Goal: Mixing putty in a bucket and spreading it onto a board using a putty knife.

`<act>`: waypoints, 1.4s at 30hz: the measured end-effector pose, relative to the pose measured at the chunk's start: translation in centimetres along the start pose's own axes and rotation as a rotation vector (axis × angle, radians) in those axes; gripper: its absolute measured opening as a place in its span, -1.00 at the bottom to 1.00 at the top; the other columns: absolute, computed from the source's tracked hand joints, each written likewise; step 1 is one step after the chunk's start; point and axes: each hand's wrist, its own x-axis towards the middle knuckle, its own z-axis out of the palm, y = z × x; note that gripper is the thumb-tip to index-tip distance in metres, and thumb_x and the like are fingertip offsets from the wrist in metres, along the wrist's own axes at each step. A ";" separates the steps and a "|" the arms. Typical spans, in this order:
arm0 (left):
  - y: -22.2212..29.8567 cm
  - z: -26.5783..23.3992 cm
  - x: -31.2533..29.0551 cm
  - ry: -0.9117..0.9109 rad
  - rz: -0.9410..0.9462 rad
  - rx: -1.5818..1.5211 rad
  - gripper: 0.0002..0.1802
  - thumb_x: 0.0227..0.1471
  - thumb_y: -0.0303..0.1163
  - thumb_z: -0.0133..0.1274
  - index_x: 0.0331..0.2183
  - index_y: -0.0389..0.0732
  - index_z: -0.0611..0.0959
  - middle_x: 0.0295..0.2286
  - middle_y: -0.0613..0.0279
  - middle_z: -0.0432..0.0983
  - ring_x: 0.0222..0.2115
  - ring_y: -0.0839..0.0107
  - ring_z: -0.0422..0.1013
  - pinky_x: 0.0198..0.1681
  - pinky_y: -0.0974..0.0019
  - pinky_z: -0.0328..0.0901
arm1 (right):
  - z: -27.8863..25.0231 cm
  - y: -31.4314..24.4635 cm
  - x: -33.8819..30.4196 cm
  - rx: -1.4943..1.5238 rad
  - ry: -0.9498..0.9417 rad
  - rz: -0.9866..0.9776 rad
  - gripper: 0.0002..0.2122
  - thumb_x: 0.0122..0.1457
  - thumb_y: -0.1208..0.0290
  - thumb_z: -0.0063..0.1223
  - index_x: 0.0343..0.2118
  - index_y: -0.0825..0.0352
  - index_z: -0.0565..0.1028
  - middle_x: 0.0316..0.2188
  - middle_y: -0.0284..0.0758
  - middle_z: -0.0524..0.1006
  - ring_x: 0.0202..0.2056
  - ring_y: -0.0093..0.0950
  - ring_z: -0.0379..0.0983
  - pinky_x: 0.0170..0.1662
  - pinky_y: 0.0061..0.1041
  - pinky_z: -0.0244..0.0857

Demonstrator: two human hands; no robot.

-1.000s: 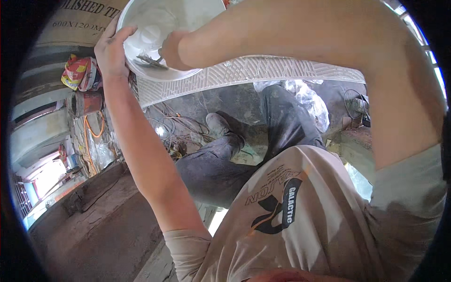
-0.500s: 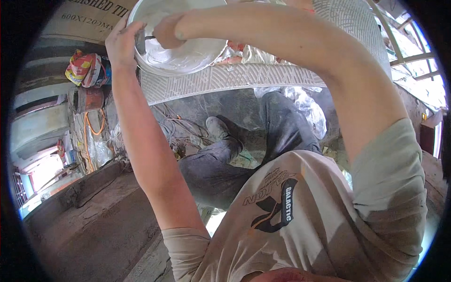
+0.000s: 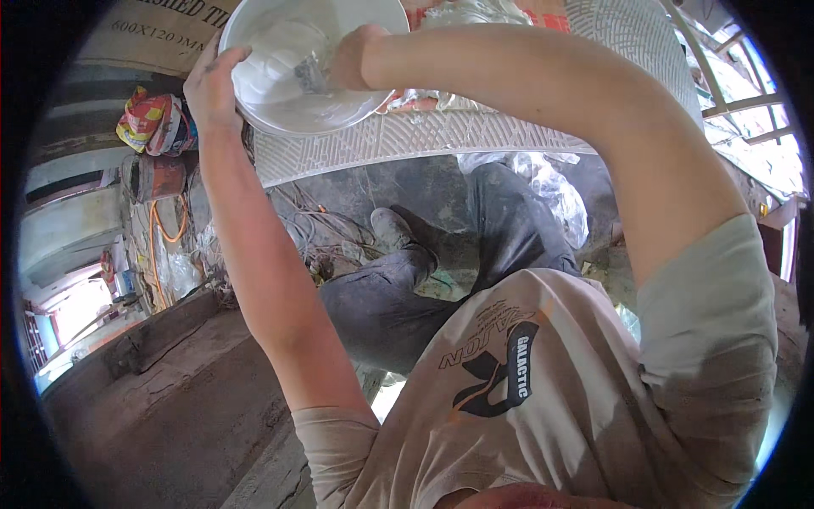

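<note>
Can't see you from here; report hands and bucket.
Left hand gripping rim of white bucket. Right hand inside, holding blurred tool. Handle hidden by that hand.

White light floods an opening point(image 3: 83, 305) at far left, above a rough brown ledge point(image 3: 170, 399)

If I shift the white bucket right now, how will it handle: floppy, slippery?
Probably stiff: the white bucket's rim looks round despite the left hand gripping it. Its inside may be slippery, given the glossy pale coating.
</note>
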 end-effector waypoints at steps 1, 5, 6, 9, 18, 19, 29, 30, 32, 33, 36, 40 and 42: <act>-0.1 -0.1 -0.1 -0.007 0.020 -0.006 -0.44 -0.11 -0.63 0.18 0.03 -0.40 0.67 -0.12 0.12 0.65 -0.17 0.36 0.54 -0.03 0.34 0.39 | -0.2 -0.1 0.3 -0.005 0.005 -0.002 -0.70 0.17 0.35 0.18 -0.02 0.15 0.65 -0.05 -0.28 0.67 0.02 -0.24 0.59 0.00 -0.20 0.49; -0.6 -0.9 -1.2 0.002 0.050 -0.015 -0.44 -0.11 -0.63 0.19 0.03 -0.40 0.67 -0.13 0.13 0.65 -0.18 0.36 0.54 -0.03 0.35 0.39 | -1.6 -0.3 2.2 -0.076 -0.104 0.038 -0.75 0.20 0.32 0.13 -0.09 0.20 0.69 -0.07 -0.27 0.67 0.00 -0.23 0.60 -0.01 -0.23 0.49; -0.6 -0.8 -1.1 0.002 0.051 -0.022 -0.45 -0.11 -0.63 0.19 0.03 -0.41 0.67 -0.13 0.14 0.65 -0.18 0.36 0.54 -0.03 0.35 0.39 | -1.7 0.4 2.7 -0.020 -0.089 0.010 -0.74 0.21 0.31 0.11 -0.10 0.22 0.69 -0.07 -0.25 0.67 0.00 -0.21 0.60 -0.02 -0.22 0.49; -0.3 0.0 -0.6 -0.026 0.059 -0.043 -0.44 -0.11 -0.63 0.19 0.03 -0.41 0.67 -0.14 0.15 0.65 -0.19 0.37 0.54 -0.05 0.36 0.39 | -2.2 2.3 4.4 0.093 -0.062 -0.031 -0.72 0.22 0.29 0.06 -0.11 0.25 0.69 -0.08 -0.21 0.67 -0.02 -0.18 0.60 -0.02 -0.22 0.48; 0.2 0.2 1.6 -0.066 0.015 -0.013 -0.44 -0.10 -0.61 0.19 0.04 -0.39 0.66 -0.13 0.13 0.65 -0.20 0.39 0.54 -0.06 0.36 0.40 | 1.2 -2.3 1.7 0.297 0.225 0.005 -0.73 0.23 0.36 0.04 -0.08 0.31 0.65 -0.12 -0.19 0.67 -0.05 -0.18 0.62 -0.05 -0.24 0.51; 0.2 0.4 1.6 -0.068 0.011 -0.011 -0.44 -0.10 -0.61 0.19 0.04 -0.39 0.66 -0.13 0.13 0.65 -0.20 0.39 0.54 -0.06 0.36 0.40 | 1.2 -2.2 1.4 0.302 0.222 0.006 -0.73 0.23 0.36 0.04 -0.08 0.31 0.65 -0.12 -0.19 0.67 -0.05 -0.18 0.62 -0.05 -0.24 0.51; 0.6 0.4 0.3 -0.076 -0.009 0.012 -0.41 -0.11 -0.62 0.19 0.05 -0.40 0.65 -0.10 0.11 0.63 -0.17 0.38 0.54 -0.05 0.36 0.40 | 1.2 0.1 -0.1 -0.221 0.020 -0.101 -0.75 0.12 0.43 0.22 -0.11 0.16 0.69 -0.10 -0.33 0.68 -0.05 -0.27 0.63 -0.07 -0.28 0.54; 0.5 0.3 0.2 -0.079 -0.008 0.011 -0.41 -0.11 -0.62 0.19 0.06 -0.40 0.65 -0.10 0.11 0.63 -0.17 0.38 0.54 -0.04 0.36 0.40 | 1.1 0.1 0.0 -0.246 0.039 -0.090 -0.74 0.11 0.42 0.22 -0.11 0.15 0.69 -0.11 -0.32 0.69 -0.06 -0.27 0.64 -0.07 -0.28 0.54; 0.2 0.6 -0.2 -0.070 0.010 0.015 -0.41 -0.11 -0.62 0.19 0.05 -0.40 0.65 -0.10 0.11 0.63 -0.18 0.38 0.54 -0.05 0.36 0.40 | 0.0 0.0 0.0 -0.281 0.022 -0.092 -0.76 0.12 0.40 0.22 -0.12 0.16 0.69 -0.14 -0.32 0.69 -0.08 -0.28 0.64 -0.08 -0.28 0.54; 0.0 0.8 -0.3 -0.065 0.024 0.017 -0.42 -0.11 -0.62 0.19 0.05 -0.41 0.65 -0.11 0.11 0.63 -0.18 0.39 0.54 -0.05 0.37 0.40 | -0.6 0.1 0.1 -0.313 0.001 -0.092 -0.77 0.13 0.38 0.21 -0.13 0.17 0.69 -0.17 -0.31 0.70 -0.09 -0.28 0.65 -0.08 -0.28 0.55; 0.0 1.0 -0.5 -0.053 0.069 0.030 -0.44 -0.11 -0.62 0.20 0.03 -0.41 0.66 -0.13 0.13 0.64 -0.20 0.39 0.54 -0.06 0.37 0.40 | -2.0 1.7 -0.1 -0.276 0.046 -0.071 -0.78 0.15 0.35 0.19 -0.15 0.20 0.68 -0.23 -0.29 0.70 -0.12 -0.27 0.65 -0.10 -0.26 0.55; 0.2 1.4 -0.8 -0.022 0.109 0.034 -0.48 -0.12 -0.59 0.21 -0.01 -0.38 0.70 -0.20 0.17 0.66 -0.24 0.41 0.54 -0.10 0.38 0.40 | -1.8 4.4 0.7 0.074 0.122 0.009 -0.79 0.17 0.33 0.14 -0.18 0.25 0.67 -0.29 -0.25 0.70 -0.17 -0.24 0.66 -0.14 -0.23 0.55; 0.1 2.0 -0.5 -0.008 0.091 -0.019 -0.50 -0.14 -0.55 0.23 -0.05 -0.34 0.74 -0.25 0.21 0.68 -0.28 0.44 0.54 -0.12 0.39 0.40 | -1.3 5.6 1.8 0.473 0.012 0.123 -0.78 0.17 0.33 0.12 -0.19 0.26 0.66 -0.30 -0.23 0.70 -0.19 -0.24 0.66 -0.16 -0.23 0.54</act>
